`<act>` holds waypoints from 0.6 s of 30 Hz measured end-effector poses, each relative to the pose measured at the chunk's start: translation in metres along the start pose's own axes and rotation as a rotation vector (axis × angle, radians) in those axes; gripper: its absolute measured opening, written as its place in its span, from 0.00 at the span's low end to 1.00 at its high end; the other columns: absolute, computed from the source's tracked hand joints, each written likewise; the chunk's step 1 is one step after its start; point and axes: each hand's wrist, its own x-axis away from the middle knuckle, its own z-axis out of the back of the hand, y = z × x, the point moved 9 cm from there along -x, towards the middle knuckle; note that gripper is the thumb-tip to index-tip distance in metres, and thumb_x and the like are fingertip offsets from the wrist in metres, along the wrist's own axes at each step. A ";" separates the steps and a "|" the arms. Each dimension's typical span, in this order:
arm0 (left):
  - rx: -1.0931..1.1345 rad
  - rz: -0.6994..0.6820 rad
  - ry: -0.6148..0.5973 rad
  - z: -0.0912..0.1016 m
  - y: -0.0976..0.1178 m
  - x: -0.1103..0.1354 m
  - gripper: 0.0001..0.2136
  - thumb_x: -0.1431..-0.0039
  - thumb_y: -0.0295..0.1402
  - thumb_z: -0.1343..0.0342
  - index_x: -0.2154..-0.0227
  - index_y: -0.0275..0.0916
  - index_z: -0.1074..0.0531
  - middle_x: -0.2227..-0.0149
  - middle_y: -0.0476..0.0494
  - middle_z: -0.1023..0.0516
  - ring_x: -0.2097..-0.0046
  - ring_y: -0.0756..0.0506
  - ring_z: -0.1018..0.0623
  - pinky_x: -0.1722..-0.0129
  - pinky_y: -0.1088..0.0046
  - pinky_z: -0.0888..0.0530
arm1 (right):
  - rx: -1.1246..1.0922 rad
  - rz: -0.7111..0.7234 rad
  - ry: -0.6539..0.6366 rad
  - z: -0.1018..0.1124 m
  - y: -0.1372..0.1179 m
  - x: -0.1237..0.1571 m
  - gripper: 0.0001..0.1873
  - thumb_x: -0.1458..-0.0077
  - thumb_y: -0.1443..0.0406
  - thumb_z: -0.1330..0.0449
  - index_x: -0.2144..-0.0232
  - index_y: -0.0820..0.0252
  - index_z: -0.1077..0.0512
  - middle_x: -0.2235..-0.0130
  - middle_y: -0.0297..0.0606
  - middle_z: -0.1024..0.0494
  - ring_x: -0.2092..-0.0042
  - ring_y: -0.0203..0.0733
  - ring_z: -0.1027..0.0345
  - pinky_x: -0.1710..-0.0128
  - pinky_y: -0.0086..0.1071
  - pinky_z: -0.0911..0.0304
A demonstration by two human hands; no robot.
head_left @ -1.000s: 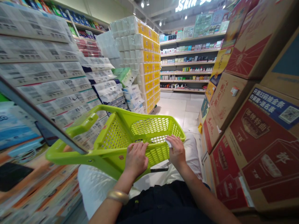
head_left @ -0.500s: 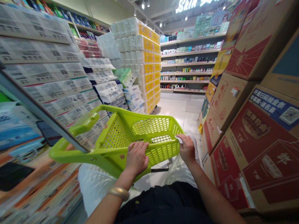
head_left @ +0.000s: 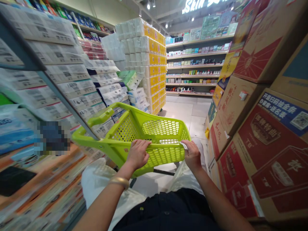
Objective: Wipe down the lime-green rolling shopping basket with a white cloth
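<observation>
A lime-green plastic shopping cart (head_left: 158, 154) with a perforated basket stands across in front of my legs, its handle end to the left. My left hand (head_left: 137, 154), with a gold bangle on the wrist, is closed over the near rim around its middle. At the right end of that rim my right hand (head_left: 192, 156) is closed on a small white tissue (head_left: 183, 145), pressed against the cart's corner. Through the holes and over the rim, no goods show in the basket. The fingertips of both hands are partly hidden.
Stacked packs of paper goods (head_left: 69, 89) rise at the left, beside a tall pile of yellow-and-white tissue rolls (head_left: 154, 64). Red and brown cartons (head_left: 271, 144) line the right side. A tiled aisle (head_left: 178, 110) leads to stocked shelves (head_left: 197, 64). A grey pole (head_left: 69, 106) slants behind the handle.
The cart's handle end has swung to the right and slightly up in view, along with the grey pole. My left hand has shifted slightly left and up; both hands keep their hold.
</observation>
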 end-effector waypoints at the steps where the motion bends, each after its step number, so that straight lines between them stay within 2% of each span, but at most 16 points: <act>1: 0.002 -0.010 0.002 -0.001 -0.003 -0.001 0.21 0.51 0.25 0.49 0.52 0.39 0.28 0.55 0.41 0.22 0.50 0.39 0.27 0.42 0.56 0.37 | 0.001 0.004 0.002 0.000 -0.002 0.001 0.23 0.50 0.76 0.51 0.58 0.56 0.23 0.57 0.40 0.18 0.53 0.47 0.25 0.43 0.48 0.37; 6: -0.059 0.005 0.026 -0.006 -0.017 -0.006 0.25 0.48 0.25 0.50 0.45 0.39 0.30 0.43 0.40 0.27 0.38 0.37 0.35 0.33 0.51 0.45 | 0.003 0.029 0.008 -0.003 -0.011 0.005 0.26 0.52 0.77 0.52 0.56 0.56 0.24 0.55 0.39 0.18 0.51 0.46 0.25 0.43 0.48 0.35; 14: -0.145 0.215 -0.006 -0.018 -0.038 -0.006 0.34 0.49 0.25 0.47 0.37 0.30 0.41 0.33 0.29 0.42 0.31 0.31 0.46 0.33 0.47 0.45 | -0.052 0.026 -0.035 -0.016 -0.028 0.011 0.27 0.52 0.77 0.51 0.54 0.55 0.24 0.53 0.38 0.18 0.50 0.44 0.24 0.42 0.45 0.34; 16: -0.102 0.230 -0.004 -0.021 -0.032 -0.003 0.35 0.49 0.26 0.47 0.36 0.29 0.44 0.32 0.27 0.46 0.30 0.30 0.48 0.34 0.46 0.44 | -0.081 0.014 -0.036 -0.019 -0.035 0.014 0.27 0.52 0.77 0.52 0.54 0.55 0.24 0.53 0.38 0.18 0.50 0.43 0.24 0.41 0.45 0.34; 18: -0.019 0.173 0.013 -0.024 -0.014 0.000 0.35 0.46 0.27 0.48 0.34 0.30 0.47 0.31 0.28 0.47 0.30 0.32 0.48 0.34 0.47 0.43 | -0.115 0.005 -0.028 -0.022 -0.042 0.017 0.28 0.53 0.78 0.52 0.53 0.55 0.25 0.53 0.38 0.18 0.50 0.43 0.24 0.41 0.45 0.34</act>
